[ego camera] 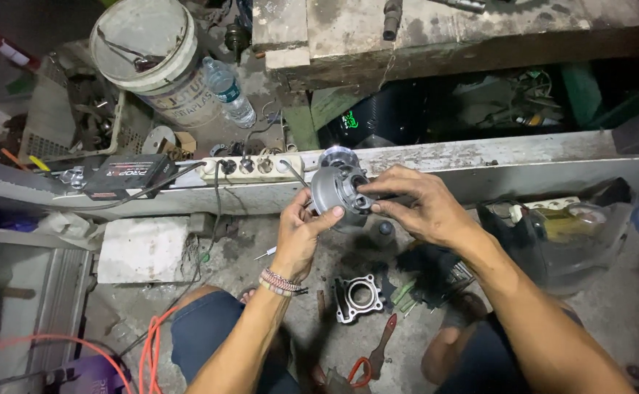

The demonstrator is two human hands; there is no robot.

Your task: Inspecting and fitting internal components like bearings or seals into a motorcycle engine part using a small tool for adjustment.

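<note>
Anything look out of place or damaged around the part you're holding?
Nothing looks damaged. Both hands, left hand and right hand, hold the round metal part. A metal cylinder block lies loose on the dirty floor among scattered tools.

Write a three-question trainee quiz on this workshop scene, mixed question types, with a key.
1. True or false: both hands grip the round grey metal part.
2. Which lies on the floor between the knees? A) a metal cylinder block B) a hammer C) a paint can
3. Fill in: the left hand wears a beaded ___ at the wrist.

Key: 1 true, since the right hand fingers also touch it; 2 A; 3 bracelet.
</note>
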